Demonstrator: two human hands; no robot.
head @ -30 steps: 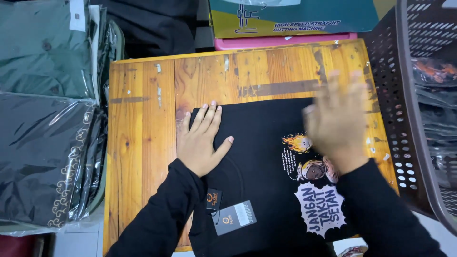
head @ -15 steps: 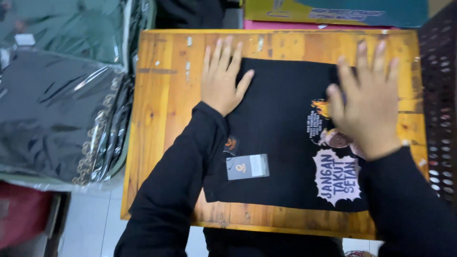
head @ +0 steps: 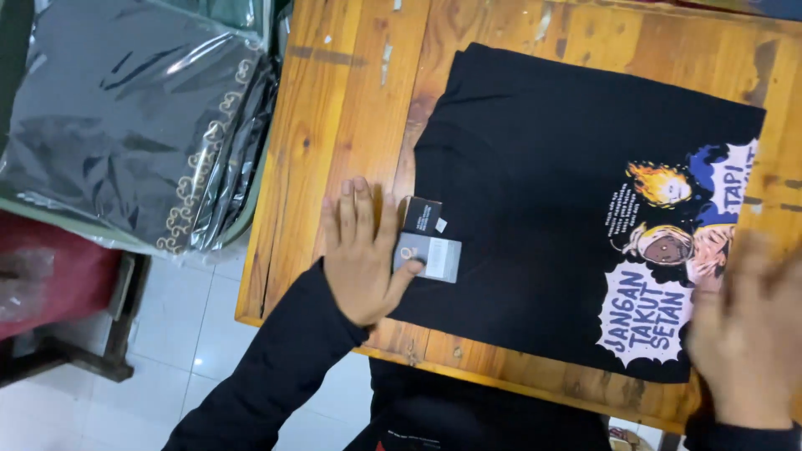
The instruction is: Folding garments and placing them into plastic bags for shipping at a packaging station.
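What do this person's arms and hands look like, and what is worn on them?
Both arms are in long black sleeves that reach the wrists. The left hand is bare, with no glove, ring or watch visible. The right hand is motion-blurred; it appears bare too.

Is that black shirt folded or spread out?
Folded: the shirt lies as a compact rectangle with straight edges on the table, no sleeves showing.

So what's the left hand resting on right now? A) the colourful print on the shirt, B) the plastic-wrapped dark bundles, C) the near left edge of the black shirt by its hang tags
C: the left hand lies flat at the black shirt's near left edge, thumb touching the hang tags, far from the print.
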